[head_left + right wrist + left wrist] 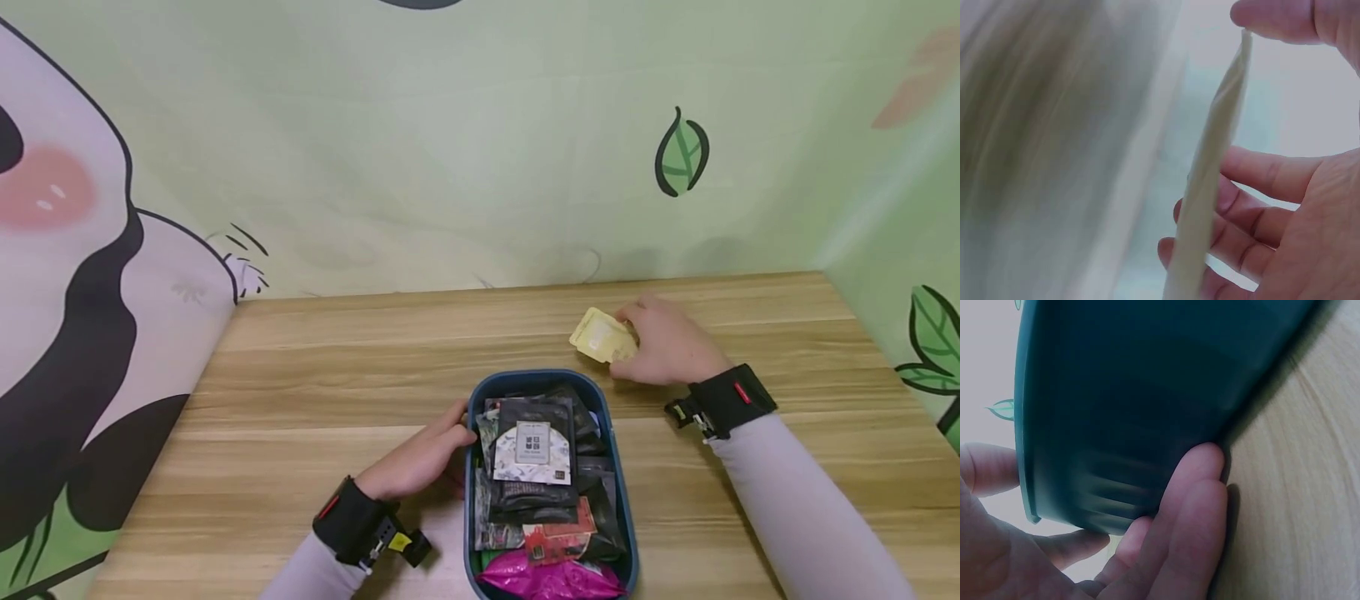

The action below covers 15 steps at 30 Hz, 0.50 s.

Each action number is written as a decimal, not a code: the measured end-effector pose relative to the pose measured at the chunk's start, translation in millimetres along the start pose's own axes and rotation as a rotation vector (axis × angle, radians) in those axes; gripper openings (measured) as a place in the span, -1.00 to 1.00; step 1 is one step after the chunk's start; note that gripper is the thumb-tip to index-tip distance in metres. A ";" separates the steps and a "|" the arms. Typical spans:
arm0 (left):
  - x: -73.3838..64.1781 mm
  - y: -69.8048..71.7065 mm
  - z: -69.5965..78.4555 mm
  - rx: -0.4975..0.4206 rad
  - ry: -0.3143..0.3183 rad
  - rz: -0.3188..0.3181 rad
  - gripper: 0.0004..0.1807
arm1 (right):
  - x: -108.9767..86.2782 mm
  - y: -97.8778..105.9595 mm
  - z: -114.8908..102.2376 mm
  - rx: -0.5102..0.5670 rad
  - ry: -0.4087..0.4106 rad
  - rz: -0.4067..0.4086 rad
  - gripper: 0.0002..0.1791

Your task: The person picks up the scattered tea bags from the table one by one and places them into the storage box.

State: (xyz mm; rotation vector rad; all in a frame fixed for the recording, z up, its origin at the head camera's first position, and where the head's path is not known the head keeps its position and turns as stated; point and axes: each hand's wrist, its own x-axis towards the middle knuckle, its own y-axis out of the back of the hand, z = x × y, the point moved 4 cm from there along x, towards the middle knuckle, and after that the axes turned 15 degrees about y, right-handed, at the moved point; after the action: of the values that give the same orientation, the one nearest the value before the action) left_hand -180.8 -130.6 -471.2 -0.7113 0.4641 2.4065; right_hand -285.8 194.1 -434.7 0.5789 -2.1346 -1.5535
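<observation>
My right hand (670, 343) pinches a pale yellow sachet (597, 335) above the table, behind and right of a dark blue plastic bin (477, 387). Seen edge-on in the right wrist view, the sachet (1213, 150) runs between the thumb and the fingers. My left hand (420, 454) grips the bin's left side. In the left wrist view the thumb is at the bin's rim, and the fingers (1194, 519) lie along its outer wall near the table. Inside the bin are black packets (532, 442), a red packet (558, 533) and a shiny magenta packet (551, 577).
The bin stands on a wood-grain table (337, 358), its near end close to the bottom of the head view. A green printed backdrop (450, 167) with a cartoon panda and leaves rises behind the table and along its sides.
</observation>
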 end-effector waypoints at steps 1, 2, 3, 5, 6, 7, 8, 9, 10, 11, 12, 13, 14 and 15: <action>-0.1 0.1 -0.5 0.000 0.002 0.001 -0.32 | -1.4 2.0 -6.6 0.007 0.018 0.014 -0.10; -0.2 0.0 -0.7 -0.001 0.001 0.001 -0.32 | -2.9 4.5 -13.3 0.012 0.038 0.030 -0.09; -0.2 0.1 -1.1 0.000 0.001 0.002 -0.31 | -4.3 7.1 -19.6 0.017 0.055 0.045 -0.09; -0.4 0.0 -1.5 0.001 0.002 0.002 -0.31 | -6.6 13.5 -31.3 0.026 0.092 0.076 -0.09; -0.5 0.1 -1.6 0.002 0.001 0.003 -0.30 | -7.7 16.7 -36.4 0.035 0.102 0.090 -0.09; -0.3 0.0 -1.8 0.000 0.003 0.003 -0.30 | -8.9 20.2 -41.4 0.042 0.118 0.106 -0.09; -0.2 -0.1 -1.8 0.000 0.004 0.004 -0.30 | -9.9 23.6 -46.4 0.050 0.133 0.120 -0.09; 0.1 -0.1 -1.9 0.000 0.005 0.006 -0.30 | -10.8 26.5 -51.3 0.054 0.150 0.135 -0.10; 0.3 0.0 -1.8 0.000 0.005 0.008 -0.30 | -11.7 29.5 -56.7 0.060 0.172 0.147 -0.11; 0.5 0.0 -1.7 0.000 0.006 0.010 -0.30 | -12.6 31.8 -62.2 0.072 0.196 0.156 -0.11; 0.9 0.1 -1.6 -0.002 0.004 0.011 -0.31 | -13.3 33.7 -67.8 0.080 0.224 0.165 -0.12; 1.1 0.0 -1.3 -0.004 0.005 0.013 -0.31 | -14.0 35.0 -73.7 0.091 0.255 0.169 -0.12; 1.2 0.1 -1.1 -0.003 0.004 0.015 -0.31 | -14.5 35.7 -79.6 0.101 0.286 0.171 -0.12; 1.2 0.1 -0.9 -0.004 0.003 0.017 -0.31 | -14.7 35.9 -85.5 0.115 0.315 0.172 -0.12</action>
State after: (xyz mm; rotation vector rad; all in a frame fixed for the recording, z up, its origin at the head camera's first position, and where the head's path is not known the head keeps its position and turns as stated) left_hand -181.4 -130.6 -472.6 -0.7157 0.4689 2.4225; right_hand -227.8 146.5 -378.4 0.6150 -1.9827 -1.1684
